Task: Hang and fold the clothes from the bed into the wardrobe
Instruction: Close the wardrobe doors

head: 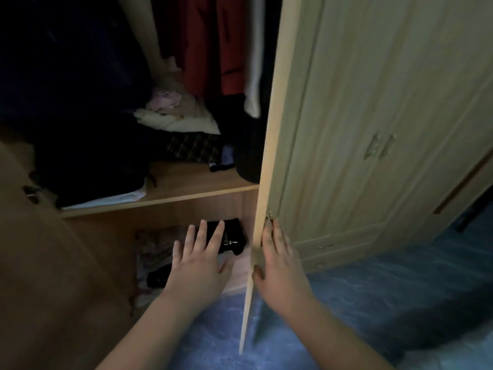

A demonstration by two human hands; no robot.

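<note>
At the bottom of the wardrobe [160,201], the left hand [197,260] reaches in with fingers straight and spread, holding nothing, its fingertips over a folded black garment [232,237] with pale lettering that lies on the lowest shelf near the right wall. The right hand [277,260] lies flat against the edge of the open door [262,182], fingers straight, thumb near the edge. This looks like the placing of a folded piece. Next, I judge, comes drawing the left hand clear and going back to the bed, which is out of view. Beside the black garment lies a pale patterned heap [153,252]. The shelf above carries a dark stack [93,172] and cream and pink folded things [176,116]; red garments [213,44] hang overhead.
</note>
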